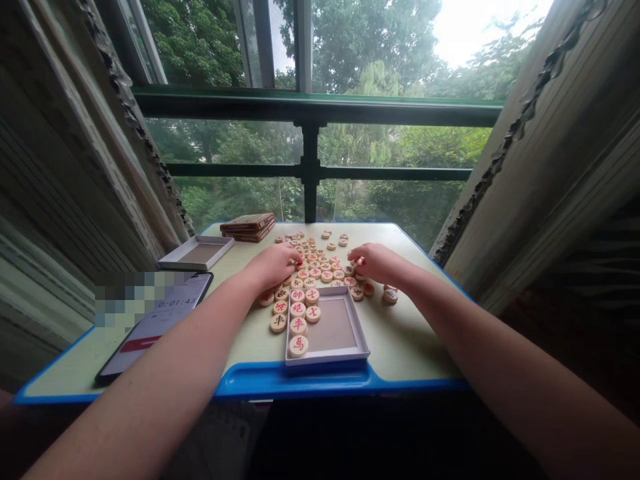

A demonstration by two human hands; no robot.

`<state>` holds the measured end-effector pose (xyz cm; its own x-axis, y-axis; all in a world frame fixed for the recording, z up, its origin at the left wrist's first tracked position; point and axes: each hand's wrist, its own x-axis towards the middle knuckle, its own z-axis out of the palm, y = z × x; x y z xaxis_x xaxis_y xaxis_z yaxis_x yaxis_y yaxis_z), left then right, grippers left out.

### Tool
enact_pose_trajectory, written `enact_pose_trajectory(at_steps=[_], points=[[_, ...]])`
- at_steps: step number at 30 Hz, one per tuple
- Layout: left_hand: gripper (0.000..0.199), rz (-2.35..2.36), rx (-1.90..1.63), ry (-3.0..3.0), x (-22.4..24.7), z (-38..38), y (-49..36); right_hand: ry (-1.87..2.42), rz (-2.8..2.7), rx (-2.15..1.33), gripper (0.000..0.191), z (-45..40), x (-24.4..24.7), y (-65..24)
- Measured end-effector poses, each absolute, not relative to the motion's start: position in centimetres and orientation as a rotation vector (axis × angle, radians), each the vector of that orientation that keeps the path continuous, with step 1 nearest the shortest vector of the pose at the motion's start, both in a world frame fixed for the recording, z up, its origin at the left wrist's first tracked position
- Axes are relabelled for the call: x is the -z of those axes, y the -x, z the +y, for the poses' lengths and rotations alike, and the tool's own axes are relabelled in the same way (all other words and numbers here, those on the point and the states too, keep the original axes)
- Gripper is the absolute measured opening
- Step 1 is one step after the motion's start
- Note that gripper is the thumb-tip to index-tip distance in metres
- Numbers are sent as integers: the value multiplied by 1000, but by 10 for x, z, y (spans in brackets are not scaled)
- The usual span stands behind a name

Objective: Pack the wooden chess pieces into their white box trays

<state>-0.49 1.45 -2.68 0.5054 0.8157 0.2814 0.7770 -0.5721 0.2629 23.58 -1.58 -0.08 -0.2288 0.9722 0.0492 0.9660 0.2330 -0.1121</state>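
Observation:
Round wooden Chinese chess pieces with red or black characters lie spread over the middle of the table. My left hand is at the left side of the pile, its fingertips curled at a piece; what they grip is too small to tell. At the pile's right side my right hand has bent fingers touching the pieces, and their tips are partly hidden. Nearer to me, a shallow white box holds several red-lettered pieces, with a column of them along its left wall and others beside the column's top.
A box lid or tray sits at the back left, beside a stack of brown boxes. A phone showing a timer lies at the left. The light table has a blue edge; windows and curtains surround it.

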Motion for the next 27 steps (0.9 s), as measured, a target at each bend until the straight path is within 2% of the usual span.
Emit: enact_pose_trajectory(at_steps=[5, 11, 20, 27], points=[[24, 1355, -572, -2554, 19, 6, 0, 1768, -2315, -56, 25, -15, 7, -235], [32, 1319, -495, -2478, 19, 5, -1, 1544, -2418, 41, 24, -14, 16, -229], [43, 1275, -682, -2639, 21, 7, 0, 1700, -2229, 6, 29, -12, 19, -223], [48, 1117, -663, -2542, 23, 7, -9, 1676, -2177, -54, 18, -7, 23, -226]])
